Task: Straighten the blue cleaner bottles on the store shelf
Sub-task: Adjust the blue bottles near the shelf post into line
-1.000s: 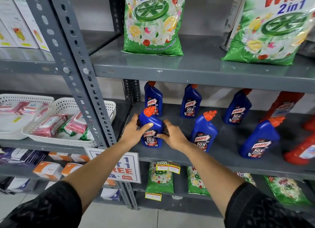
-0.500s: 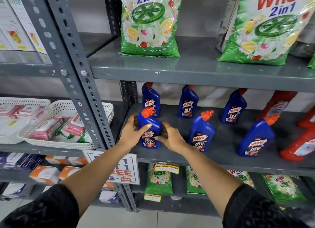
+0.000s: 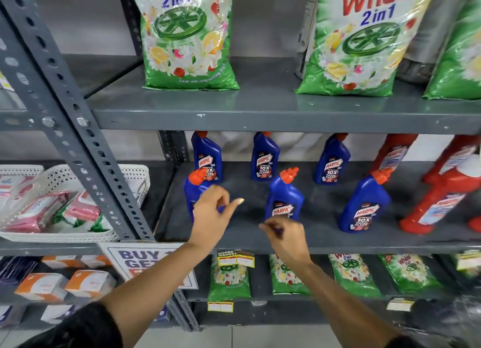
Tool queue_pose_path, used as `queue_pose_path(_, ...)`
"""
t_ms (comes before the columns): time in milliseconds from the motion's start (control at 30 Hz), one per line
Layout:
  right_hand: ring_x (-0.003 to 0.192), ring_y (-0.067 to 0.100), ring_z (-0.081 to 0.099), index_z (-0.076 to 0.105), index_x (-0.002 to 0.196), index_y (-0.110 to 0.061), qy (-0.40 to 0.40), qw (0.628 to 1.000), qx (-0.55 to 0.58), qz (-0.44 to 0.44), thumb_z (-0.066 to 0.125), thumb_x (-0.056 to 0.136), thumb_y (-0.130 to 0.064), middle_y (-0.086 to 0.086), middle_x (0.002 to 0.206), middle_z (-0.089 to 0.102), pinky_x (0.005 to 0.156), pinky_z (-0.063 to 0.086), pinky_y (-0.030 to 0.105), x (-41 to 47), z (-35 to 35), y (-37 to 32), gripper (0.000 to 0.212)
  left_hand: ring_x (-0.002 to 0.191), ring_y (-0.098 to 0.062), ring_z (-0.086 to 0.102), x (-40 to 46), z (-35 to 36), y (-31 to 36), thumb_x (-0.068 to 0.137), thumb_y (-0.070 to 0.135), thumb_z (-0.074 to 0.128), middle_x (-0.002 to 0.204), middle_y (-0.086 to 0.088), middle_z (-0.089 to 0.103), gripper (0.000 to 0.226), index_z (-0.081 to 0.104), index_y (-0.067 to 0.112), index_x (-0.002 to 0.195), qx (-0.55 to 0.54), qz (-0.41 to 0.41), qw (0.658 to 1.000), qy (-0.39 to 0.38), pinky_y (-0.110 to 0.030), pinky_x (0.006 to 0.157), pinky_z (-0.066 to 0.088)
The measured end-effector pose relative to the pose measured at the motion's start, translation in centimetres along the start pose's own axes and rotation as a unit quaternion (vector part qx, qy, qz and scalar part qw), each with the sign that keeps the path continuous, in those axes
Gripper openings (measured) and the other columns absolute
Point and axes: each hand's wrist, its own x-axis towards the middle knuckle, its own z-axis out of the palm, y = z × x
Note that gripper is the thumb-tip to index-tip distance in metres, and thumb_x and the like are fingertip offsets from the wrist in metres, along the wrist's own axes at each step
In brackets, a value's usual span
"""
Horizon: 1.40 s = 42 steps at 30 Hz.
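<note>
Grey shelf [image 3: 325, 239]: left hand [image 3: 208, 213] hides front-left blue bottle [image 3: 191, 189]; right hand [image 3: 287, 237] blurred; fingers loose, empty.

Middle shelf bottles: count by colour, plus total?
Blue bottles: 6, three in the back row, three in front
Red bottles: at least 3 in view at the right edge; more may be cut off
Total: 9 visible
</note>
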Motion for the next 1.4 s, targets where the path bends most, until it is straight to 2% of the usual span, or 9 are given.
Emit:
queue_pose_path(100,0.065,0.001,0.065,0.069,0.072,-0.020,0.081,0.996,-0.012,0.020,0.078,0.076,-0.018,-0.010,0.067,0.069,0.061,0.048,0.013,-0.7,-2.8,2.3,0.010,0.073,-0.010,0.056,0.8,3.2,1.1,0.077,0.020,0.078,0.083,-0.003,0.061,0.022,0.061,0.009,0.086,-0.047,-0.016,0.994,-0.099,-0.019,0.067,0.047)
queue_pose_path(167,0.062,0.007,0.063,0.063,0.072,-0.019,0.123,0.992,-0.021,0.030,0.082,0.071,-0.016,-0.007,0.064,0.067,0.057,0.046,0.012,-0.2,-4.6,3.2,0.019,0.092,-0.013,0.062,1.8,5.2,1.8,0.075,0.021,0.080,0.106,-0.001,0.064,0.043,0.064,0.009,0.112,-0.070,-0.087,0.980,-0.167,-0.024,0.079,0.052)
queue_pose_path(233,0.064,0.008,0.062,0.058,0.082,-0.019,0.117,0.992,-0.005,0.054,0.086,0.064,-0.013,-0.008,0.071,0.066,0.058,0.046,0.009,0.9,-5.6,3.4,0.034,0.101,-0.013,0.061,2.8,6.6,2.2,0.072,0.021,0.082,0.113,0.002,0.062,0.058,0.059,0.010,0.124,-0.095,-0.151,0.957,-0.227,-0.027,0.087,0.052)
queue_pose_path(300,0.081,0.003,0.063,0.057,0.099,-0.020,0.057,0.994,0.049,0.079,0.086,0.063,-0.007,-0.012,0.088,0.066,0.064,0.050,0.009,2.1,-6.2,3.4,0.049,0.100,-0.013,0.064,3.4,7.9,2.5,0.069,0.024,0.084,0.111,0.001,0.067,0.058,0.061,0.013,0.121,-0.089,-0.168,0.946,-0.261,-0.028,0.087,0.051)
queue_pose_path(400,0.091,0.007,0.067,0.055,0.105,-0.018,-0.019,0.994,0.069,0.078,0.081,0.069,-0.004,-0.006,0.095,0.069,0.074,0.056,0.017,3.3,-6.4,3.7,0.046,0.092,-0.014,0.068,3.4,8.8,2.4,0.069,0.021,0.085,0.106,-0.004,0.072,0.052,0.063,0.013,0.116,-0.087,-0.185,0.950,-0.238,-0.029,0.085,0.053)
queue_pose_path(567,0.084,0.001,0.067,0.056,0.098,-0.022,-0.027,0.995,0.056,0.076,0.079,0.073,-0.008,-0.008,0.088,0.069,0.073,0.055,0.018,4.3,-7.1,4.6,0.037,0.087,-0.009,0.068,3.2,9.7,2.2,0.068,0.020,0.085,0.102,0.000,0.072,0.049,0.064,0.015,0.113,-0.098,-0.186,0.955,-0.211,-0.020,0.080,0.054)
queue_pose_path(733,0.089,0.007,0.069,0.056,0.100,-0.022,-0.035,0.995,0.059,0.074,0.079,0.073,-0.010,0.001,0.095,0.071,0.076,0.057,0.022,4.6,-7.6,5.3,0.037,0.092,-0.012,0.070,3.2,10.4,2.1,0.066,0.021,0.086,0.104,-0.003,0.074,0.052,0.064,0.015,0.113,-0.095,-0.184,0.957,-0.202,-0.028,0.084,0.056)
queue_pose_path(1067,0.087,0.006,0.068,0.057,0.098,-0.020,-0.035,0.995,0.054,0.079,0.080,0.073,-0.010,-0.001,0.092,0.071,0.073,0.056,0.018,4.6,-7.7,5.4,0.036,0.093,-0.011,0.070,3.2,10.4,2.2,0.065,0.026,0.086,0.104,0.000,0.074,0.052,0.064,0.019,0.112,-0.085,-0.185,0.957,-0.208,-0.032,0.086,0.057)
queue_pose_path(1400,0.085,0.004,0.068,0.059,0.105,-0.014,-0.042,0.994,0.062,0.085,0.081,0.071,-0.009,-0.002,0.093,0.071,0.070,0.055,0.013,4.9,-7.9,5.4,0.040,0.094,-0.011,0.068,2.8,10.7,2.6,0.068,0.025,0.085,0.107,0.000,0.072,0.054,0.062,0.015,0.116,-0.083,-0.196,0.956,-0.201,-0.021,0.082,0.053)
